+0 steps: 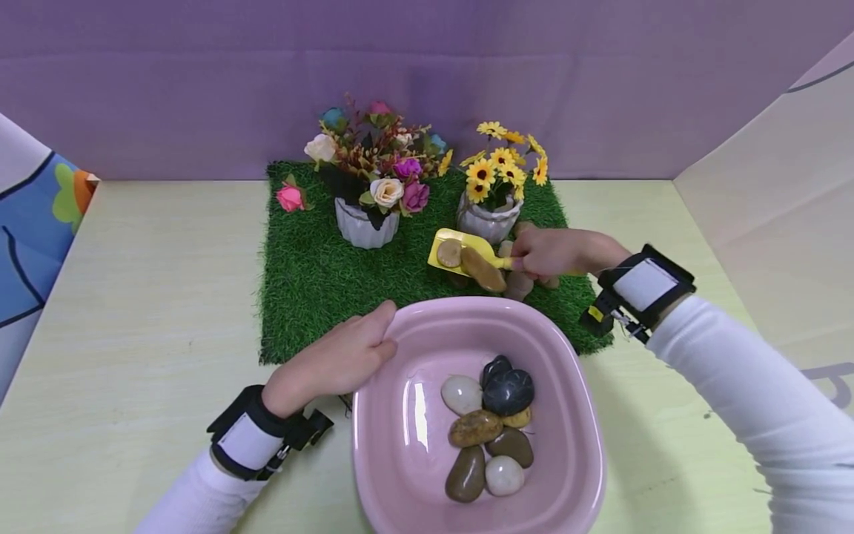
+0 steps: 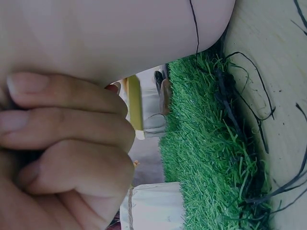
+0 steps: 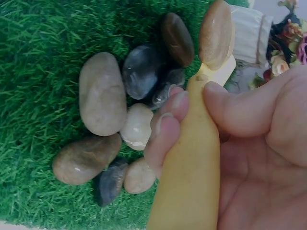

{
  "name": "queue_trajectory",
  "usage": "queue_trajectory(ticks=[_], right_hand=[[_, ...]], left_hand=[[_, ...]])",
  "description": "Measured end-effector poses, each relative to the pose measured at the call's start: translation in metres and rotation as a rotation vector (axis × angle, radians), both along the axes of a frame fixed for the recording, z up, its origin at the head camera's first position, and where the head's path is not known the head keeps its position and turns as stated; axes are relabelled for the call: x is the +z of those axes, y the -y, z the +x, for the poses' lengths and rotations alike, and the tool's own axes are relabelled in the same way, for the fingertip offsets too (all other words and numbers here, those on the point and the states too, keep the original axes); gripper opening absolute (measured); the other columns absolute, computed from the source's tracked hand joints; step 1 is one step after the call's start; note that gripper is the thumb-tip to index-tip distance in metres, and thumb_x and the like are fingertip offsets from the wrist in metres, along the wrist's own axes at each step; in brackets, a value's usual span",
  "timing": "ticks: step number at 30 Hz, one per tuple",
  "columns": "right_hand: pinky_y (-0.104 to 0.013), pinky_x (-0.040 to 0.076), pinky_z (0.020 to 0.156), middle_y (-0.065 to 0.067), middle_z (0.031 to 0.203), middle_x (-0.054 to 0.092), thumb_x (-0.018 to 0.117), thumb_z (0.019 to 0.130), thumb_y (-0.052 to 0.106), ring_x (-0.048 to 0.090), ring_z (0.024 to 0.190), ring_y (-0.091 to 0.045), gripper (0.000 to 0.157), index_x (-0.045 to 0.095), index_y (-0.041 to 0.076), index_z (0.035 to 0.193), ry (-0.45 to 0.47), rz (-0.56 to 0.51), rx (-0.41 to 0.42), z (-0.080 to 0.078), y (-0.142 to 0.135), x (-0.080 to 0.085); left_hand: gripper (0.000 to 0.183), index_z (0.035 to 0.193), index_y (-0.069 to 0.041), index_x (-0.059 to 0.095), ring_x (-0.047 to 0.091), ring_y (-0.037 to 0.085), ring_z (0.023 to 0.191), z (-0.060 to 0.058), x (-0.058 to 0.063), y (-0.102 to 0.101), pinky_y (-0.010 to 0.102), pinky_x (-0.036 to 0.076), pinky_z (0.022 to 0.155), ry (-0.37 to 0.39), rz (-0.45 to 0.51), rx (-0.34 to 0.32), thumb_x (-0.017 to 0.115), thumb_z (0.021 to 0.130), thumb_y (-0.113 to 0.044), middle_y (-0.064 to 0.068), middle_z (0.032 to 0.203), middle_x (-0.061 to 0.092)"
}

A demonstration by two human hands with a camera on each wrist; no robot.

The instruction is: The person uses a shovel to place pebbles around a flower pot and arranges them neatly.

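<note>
My left hand grips the upper-left rim of a pink basin; in the left wrist view its fingers curl against the wall. Several white, brown and black stones lie inside the basin. Over the turf, my right hand holds a small yellow shovel by its handle, thumb on one side and fingers on the other. A round tan stone and a long brown stone rest on the shovel's blade. Beneath it, more stones lie on the grass, partly hidden in the head view.
A green artificial turf mat lies behind the basin on the pale table. White pots of mixed flowers and yellow flowers stand on it. One pink rose lies at the mat's left. A purple backdrop rises behind.
</note>
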State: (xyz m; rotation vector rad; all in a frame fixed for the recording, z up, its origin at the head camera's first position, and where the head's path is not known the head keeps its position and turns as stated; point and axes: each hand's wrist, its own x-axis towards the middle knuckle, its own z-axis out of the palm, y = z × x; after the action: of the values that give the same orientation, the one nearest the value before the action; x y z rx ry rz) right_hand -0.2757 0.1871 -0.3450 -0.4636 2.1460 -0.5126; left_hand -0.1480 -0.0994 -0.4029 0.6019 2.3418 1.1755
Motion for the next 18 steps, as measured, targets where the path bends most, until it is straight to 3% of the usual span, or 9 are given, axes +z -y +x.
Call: queue_trajectory(ticks=[6,9,13,18], right_hand=[[-0.030,0.036,0.061,-0.017,0.106,0.030,0.033,0.102,0.004,0.032,0.056,-0.013,0.025,0.044,0.000,0.080,0.016,-0.027,-0.027,0.002,-0.001,-0.007],[-0.028,0.033,0.059,-0.011,0.085,0.037,0.033,0.102,0.005,0.032,0.056,-0.013,0.023,0.047,0.000,0.085,0.005,-0.007,-0.029,0.003,-0.002,-0.010],[-0.026,0.032,0.058,-0.001,0.064,0.033,0.034,0.102,0.006,0.032,0.056,-0.013,0.022,0.051,-0.002,0.093,-0.026,0.040,-0.002,0.003,-0.002,-0.012],[-0.026,0.033,0.057,-0.005,0.072,0.037,0.034,0.102,0.008,0.034,0.057,-0.013,0.024,0.052,-0.002,0.091,-0.061,0.058,0.001,0.003,0.001,-0.013]], left_hand=[[0.004,0.097,-0.005,0.040,0.062,0.012,0.048,0.000,0.000,0.000,0.028,0.055,0.043,0.004,0.008,-0.002,0.042,0.098,-0.008,0.011,0.074,0.054],[0.004,0.097,-0.005,0.040,0.062,0.012,0.048,0.000,0.000,0.000,0.028,0.055,0.043,0.004,0.005,-0.003,0.042,0.098,-0.008,0.011,0.073,0.054],[0.004,0.096,-0.005,0.040,0.061,0.012,0.048,0.000,0.000,-0.001,0.027,0.054,0.042,0.005,-0.002,-0.003,0.042,0.098,-0.008,0.010,0.072,0.053],[0.005,0.096,-0.005,0.039,0.061,0.012,0.048,-0.001,0.000,-0.001,0.027,0.054,0.042,0.011,-0.009,-0.003,0.042,0.098,-0.008,0.010,0.072,0.052]])
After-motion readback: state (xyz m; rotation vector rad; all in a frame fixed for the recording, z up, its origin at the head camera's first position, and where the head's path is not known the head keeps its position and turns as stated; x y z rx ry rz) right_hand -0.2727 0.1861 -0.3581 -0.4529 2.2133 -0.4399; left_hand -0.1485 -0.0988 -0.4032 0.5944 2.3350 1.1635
